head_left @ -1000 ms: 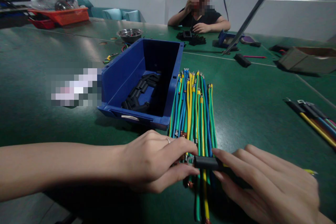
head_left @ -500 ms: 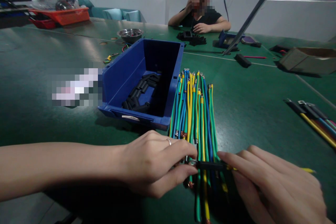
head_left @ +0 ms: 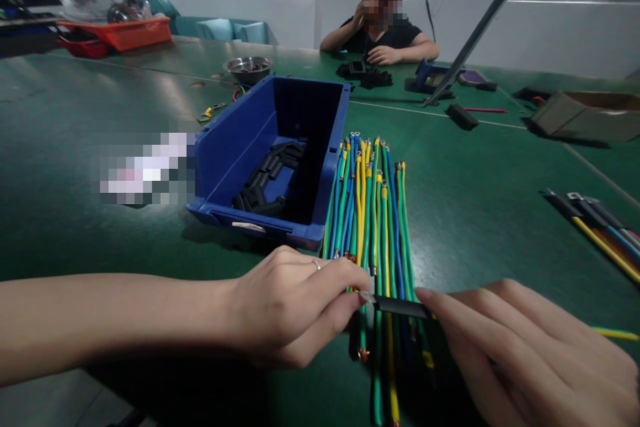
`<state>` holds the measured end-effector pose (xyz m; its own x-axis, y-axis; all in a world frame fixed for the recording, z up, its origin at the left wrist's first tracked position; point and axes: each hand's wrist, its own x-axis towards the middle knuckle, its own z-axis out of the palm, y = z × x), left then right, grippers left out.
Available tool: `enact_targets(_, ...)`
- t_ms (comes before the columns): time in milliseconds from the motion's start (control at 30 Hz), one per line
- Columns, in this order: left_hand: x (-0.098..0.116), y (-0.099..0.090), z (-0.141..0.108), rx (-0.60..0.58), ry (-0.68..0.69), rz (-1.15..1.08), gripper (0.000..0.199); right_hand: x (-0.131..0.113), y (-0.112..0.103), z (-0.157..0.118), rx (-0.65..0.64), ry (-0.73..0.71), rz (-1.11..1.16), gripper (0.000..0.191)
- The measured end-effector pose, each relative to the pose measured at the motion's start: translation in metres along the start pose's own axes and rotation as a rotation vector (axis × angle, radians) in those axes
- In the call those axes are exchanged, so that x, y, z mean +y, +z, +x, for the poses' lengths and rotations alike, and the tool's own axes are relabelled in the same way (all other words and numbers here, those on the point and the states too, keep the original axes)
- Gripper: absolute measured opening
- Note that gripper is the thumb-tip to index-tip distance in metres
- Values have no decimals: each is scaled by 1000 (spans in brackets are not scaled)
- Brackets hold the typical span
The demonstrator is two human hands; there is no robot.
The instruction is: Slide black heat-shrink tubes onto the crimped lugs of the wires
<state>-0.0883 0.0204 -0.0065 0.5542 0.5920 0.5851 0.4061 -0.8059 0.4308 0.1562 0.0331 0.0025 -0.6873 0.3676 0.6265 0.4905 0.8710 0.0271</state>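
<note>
Between thumb and fingers, my left hand (head_left: 300, 307) pinches the metal terminal (head_left: 367, 296) at the end of a cable. A black sleeve (head_left: 403, 307) covers the cable just behind that terminal. My right hand (head_left: 535, 347) is closed on the sleeve's other end; the cable's yellow-green tail (head_left: 616, 333) sticks out past that hand. Beneath both hands lies a row of blue, green and yellow cables (head_left: 373, 213) with metal terminals at their far ends. Some near ends show bare copper. Beyond my left hand stands a blue bin (head_left: 260, 223) holding several short black sleeves (head_left: 265, 177).
Sleeved cables (head_left: 600, 227) lie at the right edge. A cardboard box (head_left: 590, 117) and a slanted metal pole (head_left: 480, 33) stand farther back. A metal bowl (head_left: 249, 69) sits behind the bin. Across the table sits another person (head_left: 390, 37); an orange basket (head_left: 135, 33) is far left.
The held cable has risen slightly at its terminal end and now tilts. My right hand has shifted a little to the right, and the cable's tail reaches farther right.
</note>
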Motion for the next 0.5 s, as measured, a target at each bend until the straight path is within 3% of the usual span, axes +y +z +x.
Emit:
enact_targets(233, 3, 0, -1, -1, -63, 3, 14, 1, 2, -3, 2, 23, -20, 31)
enact_targets(500, 3, -1, -3, 16, -64, 51, 23, 3, 1, 0, 27, 60, -46, 24)
